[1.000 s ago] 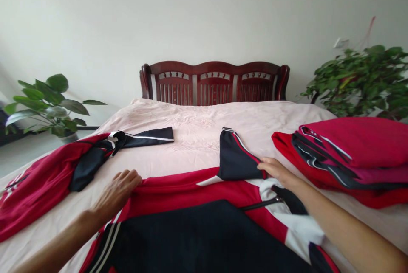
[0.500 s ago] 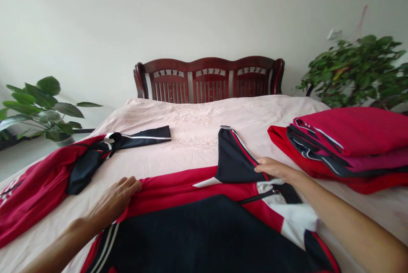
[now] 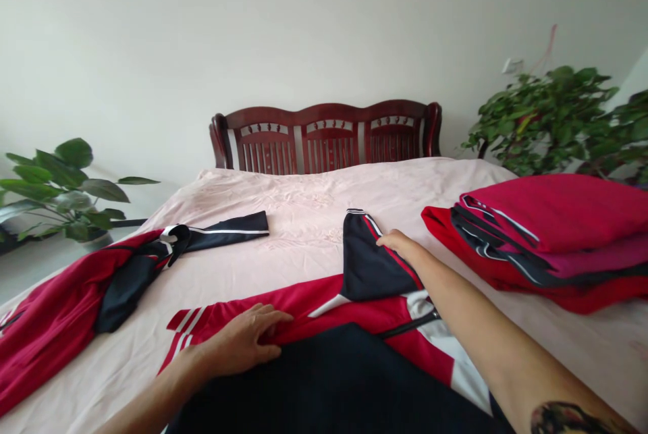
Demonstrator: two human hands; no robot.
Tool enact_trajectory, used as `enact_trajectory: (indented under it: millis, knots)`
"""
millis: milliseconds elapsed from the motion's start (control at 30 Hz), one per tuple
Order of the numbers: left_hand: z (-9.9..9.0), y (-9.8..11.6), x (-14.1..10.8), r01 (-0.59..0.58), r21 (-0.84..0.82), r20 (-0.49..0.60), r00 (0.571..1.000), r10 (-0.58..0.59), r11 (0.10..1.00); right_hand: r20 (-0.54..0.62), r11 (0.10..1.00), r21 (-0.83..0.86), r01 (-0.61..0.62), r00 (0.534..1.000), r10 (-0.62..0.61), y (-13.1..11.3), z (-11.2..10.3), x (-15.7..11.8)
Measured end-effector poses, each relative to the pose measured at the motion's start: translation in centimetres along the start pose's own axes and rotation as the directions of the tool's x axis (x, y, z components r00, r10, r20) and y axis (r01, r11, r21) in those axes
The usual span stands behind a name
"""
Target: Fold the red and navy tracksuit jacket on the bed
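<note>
A red, white and navy zip jacket [image 3: 314, 316] is spread on the bed in front of me, with its sleeve folded so the cuff points away. My left hand [image 3: 248, 336] lies flat on the red part of the jacket, thumb apart from the fingers. At the outer edge of the navy sleeve [image 3: 374, 268], by its red and white stripe, my right hand [image 3: 405, 250] has its fingers closed on the cloth. Part of that grip is hidden by the hand itself. Dark navy cloth [image 3: 334, 387] covers the near side of the jacket.
Another red and navy jacket [image 3: 65, 309] lies at the left, one sleeve stretched out. A pile of folded red and navy clothes [image 3: 557, 218] stands at the right. Beyond the pink bedsheet [image 3: 298, 252] is a wooden headboard [image 3: 324, 137]. Leafy plants [image 3: 547, 123] flank the bed.
My left hand has moved right across the jacket, off its lower edge, baring a white-striped red part. My right hand has slid up the sleeve edge toward the cuff.
</note>
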State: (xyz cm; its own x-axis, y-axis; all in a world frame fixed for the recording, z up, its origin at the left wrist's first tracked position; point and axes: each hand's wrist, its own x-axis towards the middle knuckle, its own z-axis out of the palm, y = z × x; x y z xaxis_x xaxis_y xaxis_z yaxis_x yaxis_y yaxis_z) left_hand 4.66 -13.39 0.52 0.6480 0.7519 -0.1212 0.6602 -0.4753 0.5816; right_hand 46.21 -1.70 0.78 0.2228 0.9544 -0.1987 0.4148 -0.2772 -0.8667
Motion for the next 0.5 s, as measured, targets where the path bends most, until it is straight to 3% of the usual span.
enact_trajectory:
  millis: [100,167,233,333,400,500]
  knots:
    - [-0.2,-0.7,1.9,0.071,-0.299,-0.078,0.992,-0.099,0.952,0.089,0.991,0.123,0.049,0.994,-0.060,-2.2,0.4,-1.2]
    - [-0.2,-0.8,3.6,0.140,-0.539,-0.113,0.965,-0.236,0.830,0.225,0.971,0.221,0.095,0.963,-0.145,-3.9,0.0,-2.7]
    - [0.0,-0.4,5.6,0.190,-0.746,-0.051,0.939,-0.340,0.638,0.454,0.936,0.337,0.103,0.853,-0.258,-5.5,-0.4,-4.7]
    - [0.8,1.2,8.6,0.215,-0.941,0.123,0.937,-0.328,0.261,0.725,0.912,0.408,0.039,0.593,-0.350,-6.9,-0.6,-7.7]
    - [1.6,2.5,10.2,0.235,-0.970,0.212,0.945,-0.250,0.067,0.792,0.931,0.363,0.039,0.513,-0.330,-7.1,-0.5,-9.2]
    - [2.7,4.1,11.6,0.251,-0.967,0.254,0.962,-0.104,-0.035,0.823,0.941,0.328,0.079,0.466,-0.325,-6.4,-0.6,-10.4]
